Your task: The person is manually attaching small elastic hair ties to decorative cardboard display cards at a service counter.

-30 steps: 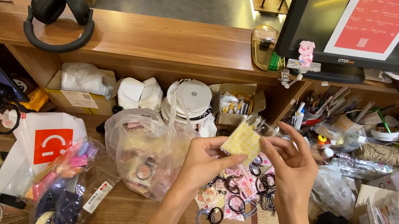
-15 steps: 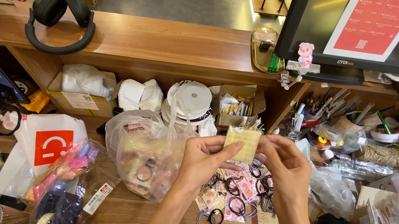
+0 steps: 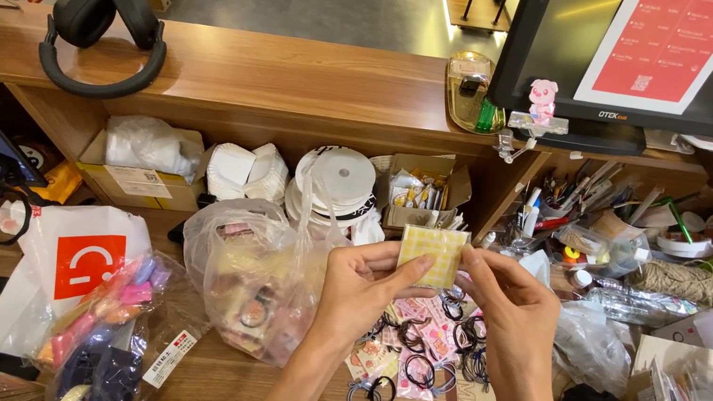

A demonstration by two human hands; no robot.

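Observation:
Both my hands hold up a small square yellow checked packet (image 3: 431,252) over the cluttered wooden counter. My left hand (image 3: 361,292) pinches its left edge with thumb and fingers. My right hand (image 3: 506,310) grips its right edge. Below the hands lie several black hair ties and pink patterned cards (image 3: 423,354). A clear plastic bag of small trinkets (image 3: 253,284) sits just left of my left hand.
A white bag with a red square (image 3: 79,266) and a clear bag of colourful items (image 3: 113,324) lie at the left. Black headphones (image 3: 106,37) rest on the upper shelf. A monitor (image 3: 646,56) stands at the right. Stacked paper lids (image 3: 338,183), pens and twine fill the back.
The packet has turned from tilted to upright and flat towards me, and both hands have drawn a little closer together around it.

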